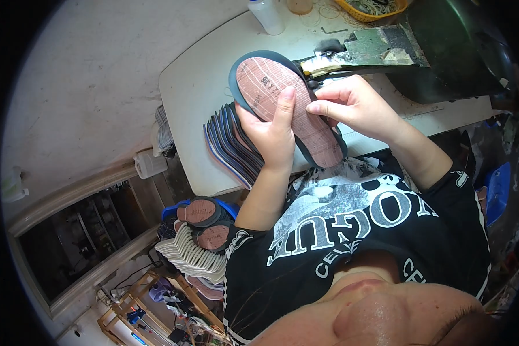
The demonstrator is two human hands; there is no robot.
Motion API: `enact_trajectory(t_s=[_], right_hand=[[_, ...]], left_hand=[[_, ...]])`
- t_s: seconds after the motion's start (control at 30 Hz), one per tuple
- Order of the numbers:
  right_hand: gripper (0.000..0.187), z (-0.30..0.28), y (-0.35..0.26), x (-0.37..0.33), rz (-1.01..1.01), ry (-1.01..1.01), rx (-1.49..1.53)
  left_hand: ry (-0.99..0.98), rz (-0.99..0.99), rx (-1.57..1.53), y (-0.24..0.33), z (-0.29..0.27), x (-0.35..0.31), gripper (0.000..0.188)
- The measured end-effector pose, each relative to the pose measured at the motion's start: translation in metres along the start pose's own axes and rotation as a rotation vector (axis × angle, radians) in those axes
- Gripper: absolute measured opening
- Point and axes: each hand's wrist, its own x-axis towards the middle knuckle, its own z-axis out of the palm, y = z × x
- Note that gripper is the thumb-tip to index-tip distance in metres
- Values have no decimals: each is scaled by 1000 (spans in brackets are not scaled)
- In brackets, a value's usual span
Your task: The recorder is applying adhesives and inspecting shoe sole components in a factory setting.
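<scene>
My left hand [273, 132] grips a shoe sole [279, 98], its thumb pressed flat on the face and its fingers hidden underneath. The sole has a reddish-brown, lined face with dark printing and a dark grey-green rim. At the sole's right edge, my right hand [360, 108] pinches with thumb and forefinger; some of its fingertips are hidden behind the rim. The sole is held tilted above the white table [184, 98], just in front of the green sewing machine arm [375, 49]. Below my left hand, a row of stacked dark soles [228, 144] leans together on the table.
A white bottle [266, 17] and a yellow basket [372, 8] of thread-like scraps stand at the table's far side. Down on the left, a blue bin [228, 207] holds more soles, with pale layered pieces [190, 254] beside it. A blue container [497, 193] is at the right.
</scene>
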Motion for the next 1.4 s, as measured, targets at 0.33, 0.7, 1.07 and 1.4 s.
enact_trajectory(t_s=[0.33, 0.7, 1.07, 1.4], right_hand=[[29, 6, 15, -39, 271, -207, 476], [35, 11, 1, -56, 354, -40, 657], [39, 20, -1, -15, 254, 178, 792], [43, 23, 1, 6, 245, 319, 745]], left_hand=[[93, -489, -317, -17, 6, 51, 33], [-20, -451, -192, -39, 22, 59, 25], [-218, -541, 264, -37, 1, 119, 53], [-1388, 776, 1032, 14, 38, 170, 53]])
